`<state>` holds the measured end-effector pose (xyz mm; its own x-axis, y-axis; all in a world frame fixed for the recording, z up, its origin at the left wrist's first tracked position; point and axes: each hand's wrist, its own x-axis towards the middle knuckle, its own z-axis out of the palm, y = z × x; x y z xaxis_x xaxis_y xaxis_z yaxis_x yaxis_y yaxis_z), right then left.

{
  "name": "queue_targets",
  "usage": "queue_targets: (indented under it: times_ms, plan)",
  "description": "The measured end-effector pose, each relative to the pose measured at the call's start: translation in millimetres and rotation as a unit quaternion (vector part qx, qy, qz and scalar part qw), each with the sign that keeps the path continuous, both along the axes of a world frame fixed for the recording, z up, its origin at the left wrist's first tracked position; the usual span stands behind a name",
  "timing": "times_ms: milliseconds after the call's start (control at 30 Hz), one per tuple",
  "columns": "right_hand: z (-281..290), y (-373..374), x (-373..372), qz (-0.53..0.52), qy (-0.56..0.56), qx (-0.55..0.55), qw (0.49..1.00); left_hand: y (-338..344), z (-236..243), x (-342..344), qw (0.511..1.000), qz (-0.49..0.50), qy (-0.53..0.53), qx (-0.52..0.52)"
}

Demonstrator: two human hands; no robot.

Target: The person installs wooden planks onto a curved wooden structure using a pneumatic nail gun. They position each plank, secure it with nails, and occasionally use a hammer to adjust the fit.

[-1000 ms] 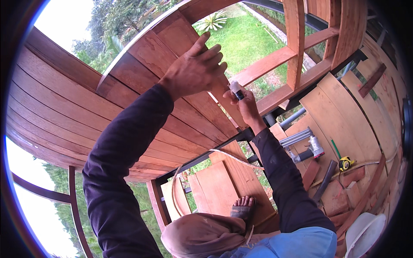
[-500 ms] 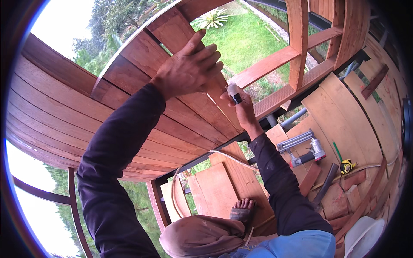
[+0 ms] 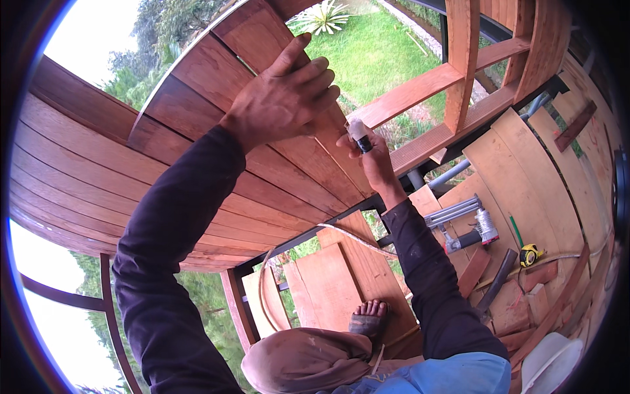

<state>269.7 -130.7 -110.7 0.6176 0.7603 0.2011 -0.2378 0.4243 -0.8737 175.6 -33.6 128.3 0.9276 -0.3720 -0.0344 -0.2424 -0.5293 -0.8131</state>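
Reddish-brown wooden planks (image 3: 197, 102) fan out in a curved panel in front of me. My left hand (image 3: 282, 95) is closed over the outermost plank (image 3: 248, 34) near the panel's right edge, its fingers curled past that edge. Lower down the same edge, my right hand (image 3: 375, 157) is closed at the plank, with its fingertips partly hidden. Something whitish with a black band (image 3: 359, 136) sits at the right thumb, apparently a wrapping. Both arms reach up in dark sleeves.
At right, a nail gun (image 3: 469, 226) lies on plywood boards (image 3: 525, 174), near a yellow tape measure (image 3: 530, 255), a green stick (image 3: 515, 230) and wood offcuts (image 3: 472, 270). A hose (image 3: 357, 238) crosses by my foot (image 3: 367, 318). Wooden framing (image 3: 461, 65) rises beyond, with lawn behind it.
The view has shifted slightly, so the panel sits a little further left. Both hands keep nearly the same hold on the plank's edge.
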Motion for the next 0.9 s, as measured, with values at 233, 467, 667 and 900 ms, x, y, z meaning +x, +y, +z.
queue_targets:
  times_ms: [233,467,667,900]
  plan:
    - [1.9,0.9,-2.1,0.001,0.008,0.000,1.000,8.3,-7.8,-4.1,0.999,-0.017,-0.050,-0.014]
    - [-4.4,-0.2,3.5,-0.011,0.024,0.011,1.000,14.6,-10.9,3.1,0.999,-0.012,-0.034,-0.021]
    - [5.4,-2.3,14.3,0.072,0.016,-0.005,0.997,2.0,-7.7,-8.4,0.997,-0.064,-0.036,-0.001]
    - [-1.8,-4.9,27.0,0.076,-0.057,-0.003,0.995,0.4,-6.6,-4.0,0.997,-0.041,-0.008,-0.063]
